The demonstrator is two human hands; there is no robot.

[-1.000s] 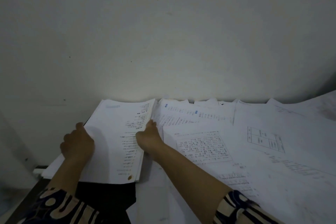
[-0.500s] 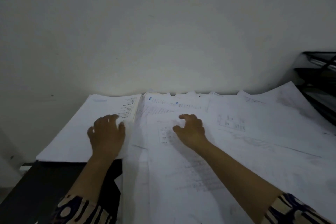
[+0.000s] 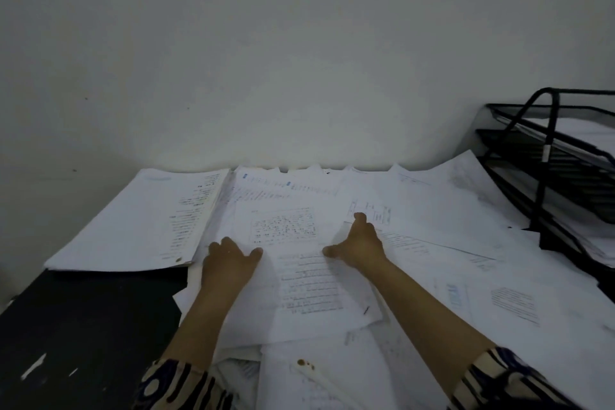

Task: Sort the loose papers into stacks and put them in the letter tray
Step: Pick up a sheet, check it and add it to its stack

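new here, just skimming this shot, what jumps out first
Two bare hands, left hand and right hand, rest on a messy spread of loose papers covering the desk's middle and right. A squared-up stack lies at far left by the wall, and a black mesh letter tray stands at the right edge.

letter tray [image 3: 565,156] cut by right edge, print unreadable

Black desk [image 3: 83,326], pale wall [image 3: 266,60].
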